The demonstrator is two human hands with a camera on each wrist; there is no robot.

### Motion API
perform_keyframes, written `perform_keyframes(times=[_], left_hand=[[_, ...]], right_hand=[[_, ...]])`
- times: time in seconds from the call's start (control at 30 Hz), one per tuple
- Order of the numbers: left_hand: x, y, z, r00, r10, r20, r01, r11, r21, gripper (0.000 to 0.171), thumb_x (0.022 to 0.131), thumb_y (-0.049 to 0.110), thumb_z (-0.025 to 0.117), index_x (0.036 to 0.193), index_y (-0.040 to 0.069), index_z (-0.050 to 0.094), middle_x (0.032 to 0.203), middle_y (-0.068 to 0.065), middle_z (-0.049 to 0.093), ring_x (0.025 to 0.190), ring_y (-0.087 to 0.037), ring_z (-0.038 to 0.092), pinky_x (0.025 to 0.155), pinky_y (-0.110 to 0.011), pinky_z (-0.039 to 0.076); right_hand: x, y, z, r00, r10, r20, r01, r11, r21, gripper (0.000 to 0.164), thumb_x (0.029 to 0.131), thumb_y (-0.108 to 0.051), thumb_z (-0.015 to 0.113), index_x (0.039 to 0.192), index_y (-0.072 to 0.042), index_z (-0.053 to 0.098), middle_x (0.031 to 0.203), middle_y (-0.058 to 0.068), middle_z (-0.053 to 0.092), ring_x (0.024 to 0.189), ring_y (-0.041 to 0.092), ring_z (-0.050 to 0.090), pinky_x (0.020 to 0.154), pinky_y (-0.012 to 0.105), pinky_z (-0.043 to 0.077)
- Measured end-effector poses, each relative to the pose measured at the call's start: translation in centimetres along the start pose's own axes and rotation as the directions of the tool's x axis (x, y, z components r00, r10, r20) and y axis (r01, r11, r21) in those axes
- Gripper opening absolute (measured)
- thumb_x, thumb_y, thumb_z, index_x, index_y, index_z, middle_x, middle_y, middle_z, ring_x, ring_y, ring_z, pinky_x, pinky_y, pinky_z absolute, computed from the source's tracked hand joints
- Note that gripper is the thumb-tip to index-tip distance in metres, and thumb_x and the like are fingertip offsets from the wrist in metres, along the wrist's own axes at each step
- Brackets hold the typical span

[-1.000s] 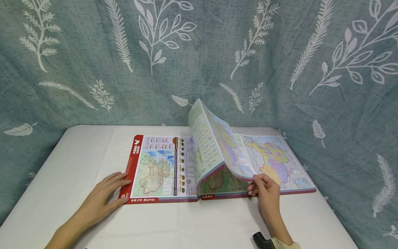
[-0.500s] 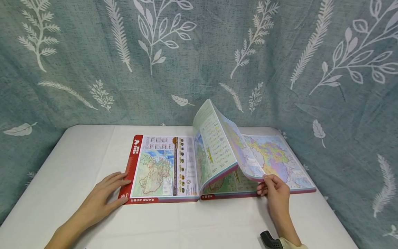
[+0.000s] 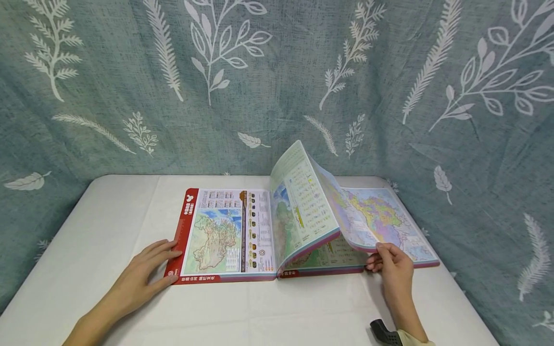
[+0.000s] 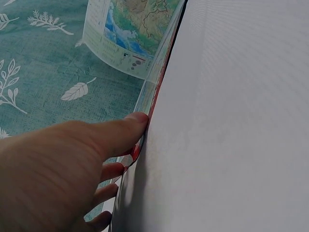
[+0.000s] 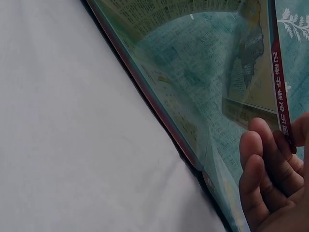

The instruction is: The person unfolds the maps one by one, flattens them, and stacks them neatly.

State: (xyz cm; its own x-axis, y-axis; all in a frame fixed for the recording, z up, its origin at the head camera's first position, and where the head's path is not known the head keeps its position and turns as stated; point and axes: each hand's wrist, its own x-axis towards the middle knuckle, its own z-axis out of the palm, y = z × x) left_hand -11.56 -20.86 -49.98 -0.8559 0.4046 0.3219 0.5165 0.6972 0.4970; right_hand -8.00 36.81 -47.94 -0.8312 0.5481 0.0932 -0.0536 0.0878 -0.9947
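A laminated folding map (image 3: 212, 240) lies spread on a white table, its left panel bordered in red. My left hand (image 3: 140, 274) rests at that red edge, fingers extended onto it and the thumb near its lower corner. In the left wrist view the thumb (image 4: 128, 133) lies along the edge. My right hand (image 3: 394, 269) pinches the near corner of a raised map sheet (image 3: 305, 206) between thumb and fingers. This sheet stands up from the middle and bends down to the hand in a ridge. In the right wrist view the sheet's dark red edge strip (image 5: 281, 92) runs into the grip.
Under the raised sheet lies the right part of the map (image 3: 385, 216), with a pastel map print. The white table (image 3: 207, 317) ends at a green leaf-patterned curtain (image 3: 285, 86). A black device (image 3: 385, 332) sits at the right wrist, by a pale sleeve.
My right hand has moved to the right, drawing the raised map sheet with it; the ridge has shifted right and more of its left face shows. The left hand stays in place.
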Motion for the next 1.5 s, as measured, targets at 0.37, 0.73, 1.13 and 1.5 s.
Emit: perform_keyframes(times=[0.37,0.73,1.13,1.5], left_hand=[[-0.2,0.0,0.1,1.000,-0.016,0.010,0.016,1.000,0.004,0.056,0.086,0.033,0.087,0.137,0.019,0.069,0.153,-0.007,0.058,0.145,-0.033,0.043,0.104,-0.061,0.041],[-0.1,0.1,-0.1,1.000,-0.004,-0.005,0.004,1.000,0.007,0.055,0.087,0.033,0.087,0.137,0.020,0.069,0.154,-0.006,0.058,0.145,-0.032,0.043,0.105,-0.050,0.038],[-0.1,0.1,-0.1,1.000,-0.013,0.001,0.013,1.000,0.007,0.055,0.087,0.033,0.086,0.137,0.019,0.069,0.153,-0.006,0.057,0.146,-0.032,0.042,0.105,-0.050,0.038],[0.0,-0.1,0.0,0.999,-0.030,0.014,0.029,1.000,0.006,0.056,0.087,0.035,0.087,0.137,0.020,0.069,0.154,-0.006,0.057,0.146,-0.032,0.041,0.104,-0.061,0.041]], right_hand=[[0.7,0.6,-1.3,0.999,0.011,-0.034,-0.011,1.000,-0.002,0.024,0.107,-0.013,0.061,0.090,0.004,0.066,0.060,0.006,0.067,0.045,0.014,0.063,0.046,0.024,0.052],[1.3,0.6,-2.4,0.997,0.014,-0.074,-0.013,1.000,0.009,0.025,0.108,-0.014,0.060,0.089,0.002,0.065,0.059,0.006,0.067,0.045,0.013,0.062,0.046,0.023,0.051],[2.2,0.9,-4.1,0.990,0.025,-0.140,-0.022,0.999,0.030,0.021,0.107,-0.014,0.061,0.092,-0.002,0.068,0.059,0.004,0.067,0.044,0.013,0.061,0.044,0.023,0.049],[3.0,1.3,-5.2,0.983,0.052,-0.175,-0.052,0.999,0.004,0.017,0.108,-0.016,0.060,0.101,-0.002,0.066,0.060,0.001,0.067,0.045,0.011,0.060,0.044,0.023,0.049]])
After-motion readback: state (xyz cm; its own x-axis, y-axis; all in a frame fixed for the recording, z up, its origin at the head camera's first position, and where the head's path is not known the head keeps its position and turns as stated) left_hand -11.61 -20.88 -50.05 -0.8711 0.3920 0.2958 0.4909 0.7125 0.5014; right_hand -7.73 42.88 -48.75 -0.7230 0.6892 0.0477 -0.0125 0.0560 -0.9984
